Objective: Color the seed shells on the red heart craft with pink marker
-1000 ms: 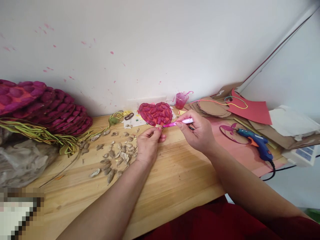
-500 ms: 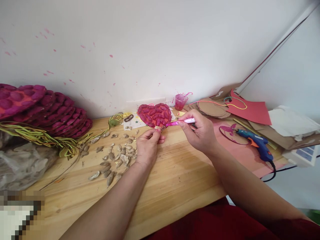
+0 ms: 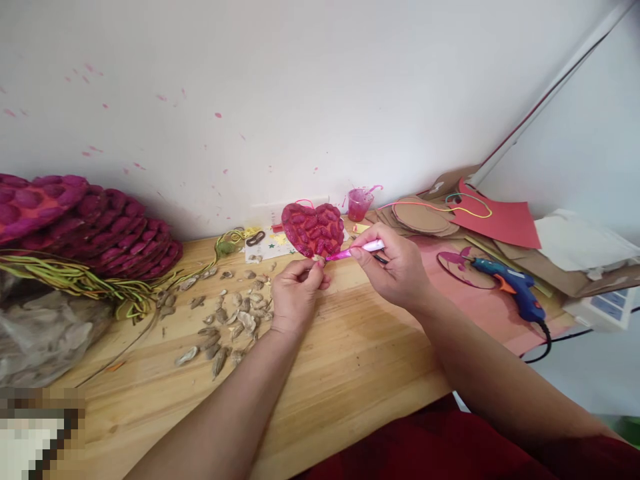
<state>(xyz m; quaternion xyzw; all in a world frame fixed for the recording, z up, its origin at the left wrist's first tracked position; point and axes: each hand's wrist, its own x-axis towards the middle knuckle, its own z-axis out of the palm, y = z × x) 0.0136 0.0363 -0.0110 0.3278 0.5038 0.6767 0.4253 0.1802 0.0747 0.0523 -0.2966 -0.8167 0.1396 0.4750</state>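
My left hand (image 3: 299, 293) pinches the lower tip of a heart (image 3: 314, 228) covered in peanut shells painted magenta, which stands tilted up toward me. In my right hand (image 3: 395, 267) is a paintbrush (image 3: 341, 255) with a white handle and a pink-stained front end. Its tip touches or nearly touches the heart's bottom edge, close to my left fingertips; exact contact is too small to see. Behind the heart lies a white sheet (image 3: 260, 249) with small star shapes. A clear cup of pink paint (image 3: 358, 207) stands beyond my right hand.
Loose peanut shells (image 3: 245, 313) lie left of my left forearm. Stacked magenta shell-covered pieces (image 3: 125, 230) and green-yellow cords (image 3: 95, 277) are at far left. At right are cardboard discs (image 3: 420, 215), red paper (image 3: 507, 217) and a blue glue gun (image 3: 520, 290) with a cable.
The heart has turned slightly and shifted a little right. The brush tip has moved left and down, toward my left fingertips at the heart's lower tip.
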